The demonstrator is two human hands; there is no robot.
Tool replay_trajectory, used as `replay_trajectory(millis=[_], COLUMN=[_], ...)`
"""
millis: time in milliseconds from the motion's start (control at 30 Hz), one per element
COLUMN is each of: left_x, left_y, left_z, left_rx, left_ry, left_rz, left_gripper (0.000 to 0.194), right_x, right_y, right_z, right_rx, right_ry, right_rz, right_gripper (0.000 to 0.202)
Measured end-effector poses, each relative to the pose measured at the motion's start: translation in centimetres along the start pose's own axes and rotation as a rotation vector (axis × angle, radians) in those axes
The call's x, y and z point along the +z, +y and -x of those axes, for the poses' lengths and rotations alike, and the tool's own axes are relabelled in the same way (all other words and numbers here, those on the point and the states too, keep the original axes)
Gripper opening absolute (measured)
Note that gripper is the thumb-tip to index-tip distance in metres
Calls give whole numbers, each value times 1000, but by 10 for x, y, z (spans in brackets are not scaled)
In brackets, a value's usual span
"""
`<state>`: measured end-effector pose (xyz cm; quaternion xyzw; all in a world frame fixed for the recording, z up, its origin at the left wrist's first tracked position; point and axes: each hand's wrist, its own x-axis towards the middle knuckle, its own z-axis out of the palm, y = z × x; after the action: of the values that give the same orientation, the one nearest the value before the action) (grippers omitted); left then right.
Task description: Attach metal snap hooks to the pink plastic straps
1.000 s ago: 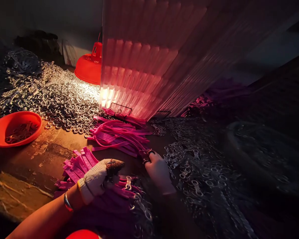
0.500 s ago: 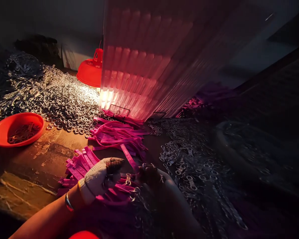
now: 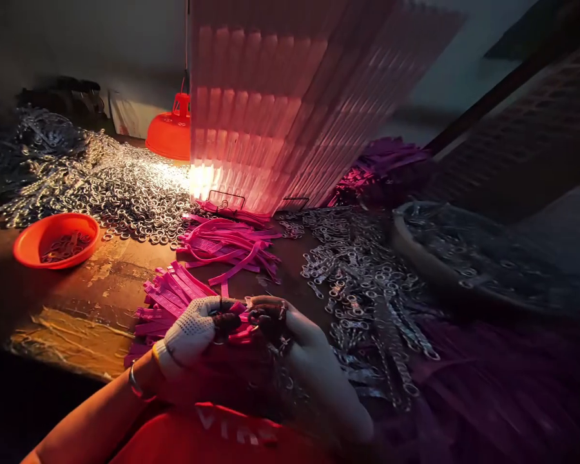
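A worn, stained wooden worktop (image 3: 101,283) sits in a dim room, lit by a red lamp (image 3: 171,132) behind a ribbed translucent panel (image 3: 270,109). Just in front of the panel, both hands meet: the gloved left hand (image 3: 193,328) and bare right hand (image 3: 294,335) pinch a pink strap (image 3: 236,319) between them. Metal rings (image 3: 125,193) are heaped left of the panel, beside an orange bowl (image 3: 33,241).
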<state>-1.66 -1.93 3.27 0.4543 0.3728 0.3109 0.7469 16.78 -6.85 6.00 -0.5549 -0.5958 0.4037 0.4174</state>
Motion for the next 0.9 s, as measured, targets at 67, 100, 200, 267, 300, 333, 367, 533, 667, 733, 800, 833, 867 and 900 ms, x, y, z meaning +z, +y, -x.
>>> replay_trajectory(millis=[67,100,200,267,300,333,367,533,667,733,800,833,867,900], left_x=[-5,-7,-9,-9,-8,-7,-7,-6,-2,1,3,3,2,1], left_y=[-7,-9,-12,-13,-15,-16,-19,-21,-14,-15,-16,-16,-14,-10], left_z=[3,5,10,12,12,11,10,4,1,-4,-14,-20,-26,-31], left_rx=[-27,-36,-65,-52,-36,-20,-4,-13,-12,0,74,97,98,76], left_ry=[23,27,8,9,11,13,17,37,63,57,33,29,33,39], left_rz=[51,71,119,156,174,192,202,107,-19,-74,-170,-234,-290,-323], left_gripper=[33,34,30,28,28,28,28,41,44,43,38,36,33,32], right_x=[1,2,6,10,12,14,16,23,22,21,20,19,17,16], right_y=[0,2,7,10,10,10,8,-10,-1,21,47,56,62,63], right_z=[6,7,6,2,-1,-4,-7,-22,-26,-29,-38,-43,-49,-53], right_rx=[-103,-136,-220,-279,-304,-325,-337,-333,-467,-565,-609,-613,-603,-577], right_ry=[43,38,-9,-11,-6,-1,0,-78,-53,0,87,107,122,122], right_rz=[151,227,429,553,613,677,746,1099,1198,1163,1116,1107,1093,1084], right_gripper=[24,25,29,30,30,29,28,22,19,16,14,16,19,22])
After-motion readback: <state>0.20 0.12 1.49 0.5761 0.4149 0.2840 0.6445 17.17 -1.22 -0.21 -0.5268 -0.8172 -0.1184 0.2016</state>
